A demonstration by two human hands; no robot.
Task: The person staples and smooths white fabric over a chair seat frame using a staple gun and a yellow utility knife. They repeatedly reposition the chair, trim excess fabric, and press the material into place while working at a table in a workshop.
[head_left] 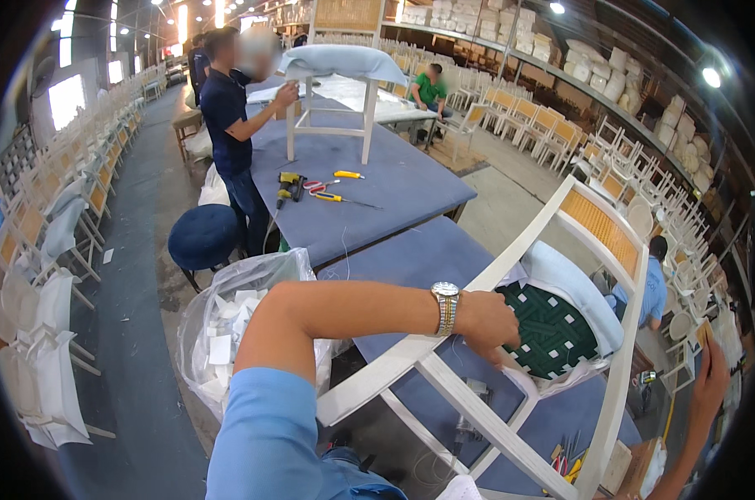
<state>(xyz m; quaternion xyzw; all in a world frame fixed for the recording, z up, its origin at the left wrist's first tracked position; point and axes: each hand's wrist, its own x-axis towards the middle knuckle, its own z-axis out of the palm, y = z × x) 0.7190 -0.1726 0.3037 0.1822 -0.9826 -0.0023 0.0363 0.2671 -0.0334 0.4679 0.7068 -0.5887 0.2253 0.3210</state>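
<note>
White chair (477,408): tipped over on the blue table (377,275), its green webbing (554,327) exposed.
Left hand (487,320): fingers curled at the seat's near edge; cannot tell whether they grip it.
Right hand (710,368): raised, well apart from the chair; cannot tell whether it holds anything.
Risk: with only one hand near, the chair could slide if bumped, perhaps scattering the nearby hand tools (571,462).

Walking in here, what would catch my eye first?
Probably the tilted white wooden chair in front, its dark-green woven seat webbing exposed near the left hand. Beyond, a pale-blue-seated white wooden chair stands upright on the farther blue table. Rows of pale chairs line both sides.
</note>
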